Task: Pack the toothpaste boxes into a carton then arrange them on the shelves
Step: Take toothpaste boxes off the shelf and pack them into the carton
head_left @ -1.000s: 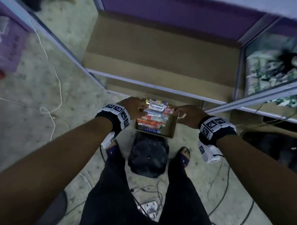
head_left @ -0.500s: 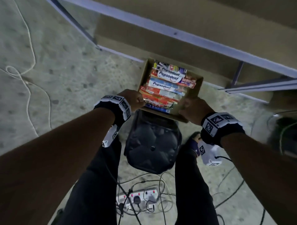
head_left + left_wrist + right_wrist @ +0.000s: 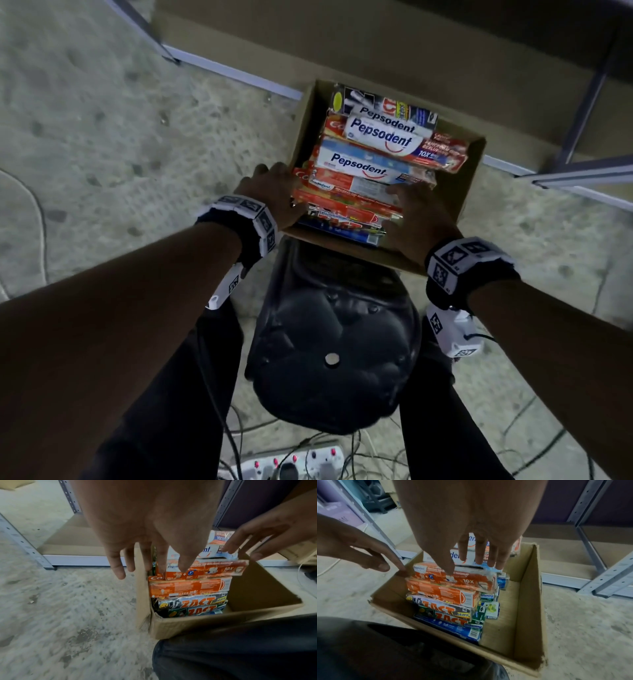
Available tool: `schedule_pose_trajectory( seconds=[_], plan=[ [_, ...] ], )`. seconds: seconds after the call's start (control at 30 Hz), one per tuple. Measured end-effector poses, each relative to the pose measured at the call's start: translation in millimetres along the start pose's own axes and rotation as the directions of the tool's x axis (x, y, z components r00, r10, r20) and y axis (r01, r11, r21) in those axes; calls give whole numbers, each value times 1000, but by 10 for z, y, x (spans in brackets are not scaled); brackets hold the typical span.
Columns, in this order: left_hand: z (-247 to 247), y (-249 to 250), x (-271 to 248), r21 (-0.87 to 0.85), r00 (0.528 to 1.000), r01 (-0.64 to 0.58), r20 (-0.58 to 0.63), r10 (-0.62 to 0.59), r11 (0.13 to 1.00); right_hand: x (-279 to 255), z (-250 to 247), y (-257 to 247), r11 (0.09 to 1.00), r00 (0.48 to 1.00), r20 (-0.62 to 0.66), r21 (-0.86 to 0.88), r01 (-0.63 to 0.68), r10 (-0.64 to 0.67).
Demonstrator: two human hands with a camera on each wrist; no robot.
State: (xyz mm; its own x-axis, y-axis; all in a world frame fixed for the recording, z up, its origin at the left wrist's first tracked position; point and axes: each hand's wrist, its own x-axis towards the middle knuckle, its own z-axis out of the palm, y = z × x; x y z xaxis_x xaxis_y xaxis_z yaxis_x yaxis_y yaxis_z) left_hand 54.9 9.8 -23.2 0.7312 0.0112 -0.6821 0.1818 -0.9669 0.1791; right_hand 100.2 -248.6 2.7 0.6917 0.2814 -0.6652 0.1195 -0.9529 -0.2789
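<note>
An open brown carton (image 3: pixel 471 192) sits on the floor in front of the shelf, with several toothpaste boxes (image 3: pixel 363 164) stacked flat in its left part. My left hand (image 3: pixel 274 192) reaches over the carton's left wall. In the left wrist view, the left hand (image 3: pixel 147 561) has straight fingers touching the left end of the top orange box (image 3: pixel 205 570). My right hand (image 3: pixel 414 209) lies over the right end of the stack. In the right wrist view, the right hand (image 3: pixel 471 561) spreads its fingers on the orange box (image 3: pixel 453 578) and the white box behind. Neither hand grips anything.
A metal shelf rack (image 3: pixel 579 102) with brown boards stands just behind the carton. A black stool (image 3: pixel 332 349) is between my legs, against the carton's near wall. A power strip (image 3: pixel 291 466) and cables lie on the concrete floor. The carton's right part (image 3: pixel 508 608) holds no boxes.
Both hands have left the carton's near edge and moved forward onto the ends of the stack inside it. The head view has tipped down and closer.
</note>
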Motion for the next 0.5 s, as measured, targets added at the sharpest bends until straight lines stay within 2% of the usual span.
schedule_pose_trajectory(
  seconds=[0.13, 0.23, 0.33, 0.5],
  plan=[
    [121, -68, 116, 106, 991, -83, -93, 93, 991, 135, 122, 82, 997, 1000, -5, -69, 21, -22],
    [164, -99, 154, 189, 981, -130, -119, 155, 973, 201, 140, 84, 993, 1000, -4, -119, 19, -19],
    [191, -102, 160, 215, 981, -139, -103, 164, 967, 259, 144, 68, 989, 1000, 14, -144, 15, -13],
    [192, -46, 142, 266, 982, -117, -114, 152, 957, 335, 120, 53, 997, 998, -63, -76, -11, 6]
  ],
)
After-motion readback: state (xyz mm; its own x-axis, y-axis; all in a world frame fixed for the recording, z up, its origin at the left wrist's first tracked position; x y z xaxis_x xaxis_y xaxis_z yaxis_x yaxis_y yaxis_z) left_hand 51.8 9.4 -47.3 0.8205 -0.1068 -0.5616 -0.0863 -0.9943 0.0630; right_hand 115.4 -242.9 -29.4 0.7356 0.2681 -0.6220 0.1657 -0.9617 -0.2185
